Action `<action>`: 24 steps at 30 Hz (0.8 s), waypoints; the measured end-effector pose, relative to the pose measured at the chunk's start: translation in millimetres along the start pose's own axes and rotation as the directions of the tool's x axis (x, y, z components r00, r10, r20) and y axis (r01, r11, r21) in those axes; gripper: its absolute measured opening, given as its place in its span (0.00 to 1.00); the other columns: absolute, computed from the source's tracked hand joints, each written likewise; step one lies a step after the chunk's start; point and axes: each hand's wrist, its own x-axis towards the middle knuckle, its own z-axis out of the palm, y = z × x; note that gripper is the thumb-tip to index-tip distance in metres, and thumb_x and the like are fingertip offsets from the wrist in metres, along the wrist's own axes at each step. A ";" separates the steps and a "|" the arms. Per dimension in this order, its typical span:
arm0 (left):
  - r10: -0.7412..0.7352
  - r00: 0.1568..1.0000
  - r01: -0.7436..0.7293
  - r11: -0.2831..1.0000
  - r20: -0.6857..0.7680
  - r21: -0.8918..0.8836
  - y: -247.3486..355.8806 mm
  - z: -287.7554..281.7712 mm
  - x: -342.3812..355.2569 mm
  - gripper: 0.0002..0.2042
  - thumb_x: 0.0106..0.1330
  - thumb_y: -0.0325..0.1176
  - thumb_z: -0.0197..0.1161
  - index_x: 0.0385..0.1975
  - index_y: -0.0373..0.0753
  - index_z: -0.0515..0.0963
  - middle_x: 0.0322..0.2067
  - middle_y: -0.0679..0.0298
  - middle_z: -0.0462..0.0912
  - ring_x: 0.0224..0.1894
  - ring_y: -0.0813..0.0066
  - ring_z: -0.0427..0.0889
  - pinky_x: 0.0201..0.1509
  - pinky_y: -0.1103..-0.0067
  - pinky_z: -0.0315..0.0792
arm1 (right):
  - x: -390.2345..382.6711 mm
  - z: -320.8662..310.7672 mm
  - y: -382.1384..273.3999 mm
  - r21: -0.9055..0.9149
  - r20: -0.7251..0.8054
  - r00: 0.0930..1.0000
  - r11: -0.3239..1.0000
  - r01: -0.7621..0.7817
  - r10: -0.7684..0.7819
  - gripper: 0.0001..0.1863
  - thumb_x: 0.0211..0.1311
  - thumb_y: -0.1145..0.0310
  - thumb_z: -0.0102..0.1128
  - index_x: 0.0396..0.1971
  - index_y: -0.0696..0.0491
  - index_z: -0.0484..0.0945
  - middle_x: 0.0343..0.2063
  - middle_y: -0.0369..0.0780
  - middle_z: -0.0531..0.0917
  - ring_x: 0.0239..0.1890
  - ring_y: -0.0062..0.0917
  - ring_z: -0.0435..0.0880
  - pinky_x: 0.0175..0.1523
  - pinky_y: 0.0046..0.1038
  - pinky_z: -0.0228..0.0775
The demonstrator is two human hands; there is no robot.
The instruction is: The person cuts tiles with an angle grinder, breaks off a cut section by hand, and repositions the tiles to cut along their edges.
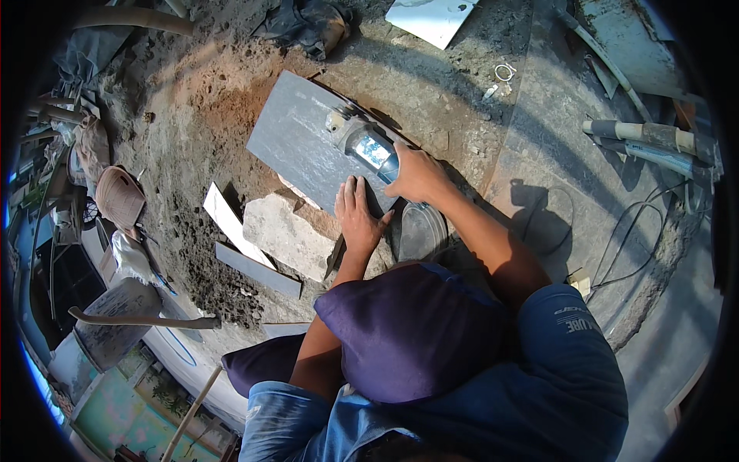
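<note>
A grey rectangular tile (pixel 289 123) lies at a slant in front of me. My right hand (pixel 418 175) is wrapped round the body of an angle grinder (pixel 371 148). The grinder's head is over the tile, close to its far right edge; whether the disc touches the tile I cannot tell. My left hand (pixel 359 217) rests on the tile's near edge with its fingers stretched out flat, holding nothing. Beneath the tile's near side is a pale, rough slab (pixel 281 231). Beside my right forearm stands a round, greyish container (pixel 423 229).
A white strip (pixel 231 223) and a narrow grey tile offcut (pixel 258 269) lie at the left. Black cloth (pixel 308 29) and a white board (pixel 433 19) sit farther off. Pipes (pixel 647 135) and a loose cable (pixel 643 245) are on the right. A wooden handle (pixel 142 318) reaches in from the left.
</note>
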 end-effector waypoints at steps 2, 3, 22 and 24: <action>-0.002 1.000 0.002 1.000 0.003 -0.022 -1.4 -0.4 -0.5 0.53 0.43 0.42 0.84 0.72 0.38 0.62 0.72 0.47 0.63 0.74 0.42 0.60 0.77 0.54 0.55 | -1.4 1.8 0.6 -0.008 -0.020 1.000 1.000 -0.002 0.002 0.54 0.39 0.60 0.76 0.69 0.64 0.63 0.55 0.62 0.81 0.58 0.52 0.82 0.63 0.42 0.76; -0.004 1.000 0.004 0.999 0.006 -0.044 -2.0 -0.3 -0.7 0.53 0.43 0.40 0.84 0.73 0.39 0.61 0.73 0.48 0.61 0.75 0.42 0.59 0.77 0.52 0.53 | -2.5 2.0 1.2 -0.007 -0.020 1.000 1.000 -0.002 0.002 0.54 0.39 0.60 0.76 0.69 0.64 0.63 0.55 0.62 0.81 0.58 0.52 0.82 0.63 0.42 0.76; 0.004 1.000 -0.004 1.000 -0.010 0.010 -0.4 0.1 0.3 0.52 0.43 0.43 0.84 0.71 0.36 0.64 0.71 0.45 0.66 0.73 0.41 0.62 0.76 0.55 0.57 | 6.8 1.5 -0.5 0.003 -0.079 0.996 0.999 0.035 -0.034 0.46 0.41 0.60 0.76 0.64 0.62 0.67 0.51 0.60 0.83 0.56 0.53 0.82 0.61 0.45 0.76; -0.003 1.000 0.003 1.000 0.000 0.014 -0.4 -0.2 0.4 0.52 0.43 0.44 0.84 0.71 0.36 0.64 0.71 0.45 0.66 0.73 0.41 0.62 0.76 0.55 0.57 | 9.6 0.6 -2.7 -0.005 -0.091 0.995 0.999 0.043 -0.043 0.51 0.40 0.60 0.75 0.68 0.63 0.65 0.52 0.61 0.82 0.57 0.53 0.82 0.62 0.44 0.75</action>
